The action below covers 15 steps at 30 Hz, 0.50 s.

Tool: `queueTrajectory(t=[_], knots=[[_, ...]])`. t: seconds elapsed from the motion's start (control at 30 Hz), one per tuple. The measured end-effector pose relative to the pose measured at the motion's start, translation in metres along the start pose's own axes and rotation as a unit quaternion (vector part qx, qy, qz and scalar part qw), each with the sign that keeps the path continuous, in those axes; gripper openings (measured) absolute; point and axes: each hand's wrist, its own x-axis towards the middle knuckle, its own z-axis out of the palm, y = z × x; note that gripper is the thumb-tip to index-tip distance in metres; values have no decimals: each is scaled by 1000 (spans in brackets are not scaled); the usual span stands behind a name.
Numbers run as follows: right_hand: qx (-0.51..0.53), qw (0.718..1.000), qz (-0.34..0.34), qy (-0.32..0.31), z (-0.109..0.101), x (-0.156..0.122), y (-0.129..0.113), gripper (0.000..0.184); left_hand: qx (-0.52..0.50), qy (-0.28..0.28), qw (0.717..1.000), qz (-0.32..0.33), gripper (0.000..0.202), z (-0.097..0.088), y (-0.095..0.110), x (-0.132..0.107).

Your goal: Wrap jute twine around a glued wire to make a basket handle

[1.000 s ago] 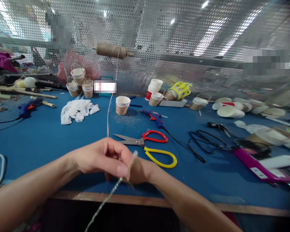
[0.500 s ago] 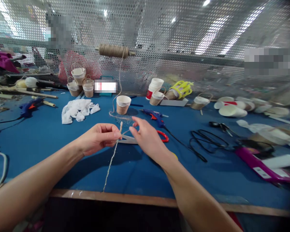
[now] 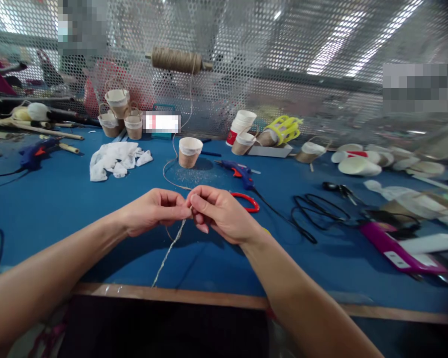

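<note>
My left hand (image 3: 153, 211) and my right hand (image 3: 218, 214) meet over the blue table (image 3: 59, 209), both pinching a length of jute twine (image 3: 169, 251) between fingertips. The twine's free end hangs down toward the table's front edge. From my fingers the twine loops back across the table and rises to a twine spool (image 3: 176, 59) mounted on the mesh screen. Scissors with red and yellow handles (image 3: 246, 201) lie just behind my right hand, mostly hidden by it.
A twine-wrapped paper cup (image 3: 189, 151) stands behind my hands. A blue glue gun (image 3: 239, 171), black cable (image 3: 317, 214), white cloth (image 3: 114, 159), small cup baskets (image 3: 117, 112), stacked cups (image 3: 242, 129) and a magenta tool (image 3: 395, 246) lie around. Perforated mesh (image 3: 283, 59) backs the table.
My hands moved away from the table's near edge. The right hand let go, reached toward the scissors, then came back to pinch the twine beside the left. The taut twine went slack.
</note>
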Motion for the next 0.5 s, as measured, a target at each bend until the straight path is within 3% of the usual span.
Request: queueTrajectory(t=[0.13, 0.27, 0.4, 0.5], knots=[[9, 1000, 1, -10, -3, 1, -1, 19, 44, -19, 999, 9, 15, -2, 6, -3], [9, 1000, 10, -2, -3, 1, -1, 19, 186, 3, 980, 77, 15, -2, 9, -4], [-5, 1000, 16, 21, -4, 4, 2, 22, 378, 72, 905, 179, 16, -1, 8, -3], [-19, 999, 12, 46, -6, 8, 3, 24, 471, 88, 853, 205, 13, -1, 11, 2]])
